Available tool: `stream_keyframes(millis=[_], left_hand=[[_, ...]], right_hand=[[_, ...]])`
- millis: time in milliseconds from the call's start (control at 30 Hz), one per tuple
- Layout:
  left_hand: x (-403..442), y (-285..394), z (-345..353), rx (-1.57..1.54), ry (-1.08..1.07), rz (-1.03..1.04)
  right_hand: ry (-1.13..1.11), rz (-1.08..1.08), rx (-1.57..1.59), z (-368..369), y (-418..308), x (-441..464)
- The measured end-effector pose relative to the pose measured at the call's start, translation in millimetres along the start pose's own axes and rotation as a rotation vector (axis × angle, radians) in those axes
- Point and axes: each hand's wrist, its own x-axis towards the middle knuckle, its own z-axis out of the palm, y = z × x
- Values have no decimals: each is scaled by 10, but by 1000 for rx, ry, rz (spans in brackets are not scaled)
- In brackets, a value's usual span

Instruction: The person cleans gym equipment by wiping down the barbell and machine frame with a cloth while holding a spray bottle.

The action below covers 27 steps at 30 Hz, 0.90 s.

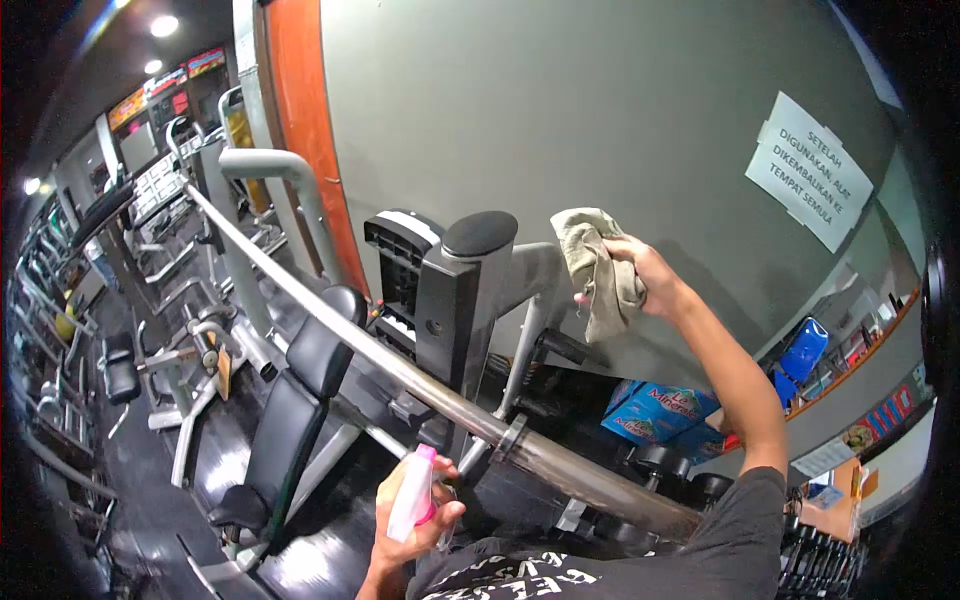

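My left hand (398,500) is wrapped round a spray bottle (412,492) with a pink and white top, low in the view and close to my body. Raised at the right, my right hand (645,275) grips a greyish-green cloth (595,270) that hangs down in folds. The cloth is near the end of a grey machine frame (540,275); I cannot tell if they touch. A long metal barbell (370,345) runs diagonally across the view, its thick sleeve (590,475) passing in front of me.
Behind the bar stands a black-padded bench (290,430). A machine column with a round black top (480,235) rises before the grey wall. Blue boxes (655,410) and dumbbells (660,462) are on the right. A paper sign (812,170) is on the wall. More gym machines line the left.
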Motion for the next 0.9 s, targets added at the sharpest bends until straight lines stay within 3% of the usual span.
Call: stream_keyframes(millis=[33,167,267,367,467,600,700,900], left_hand=[[0,29,59,121,-12,46],[-32,161,440,125,131,92],[-149,75,497,272,139,177],[-216,98,599,131,141,50],[-227,150,669,-47,176,127],[-170,162,680,39,171,304],[-126,148,695,111,154,326],[-4,158,769,137,158,315]], right_hand=[[-7,50,28,-1,13,-60],[42,60,-53,-29,248,-82],[-57,118,49,84,365,-138],[-195,96,115,188,444,-161],[-293,29,179,280,539,-156],[-305,-62,182,374,670,-72],[-25,-207,287,509,788,2],[-131,-141,554,262,905,146]])
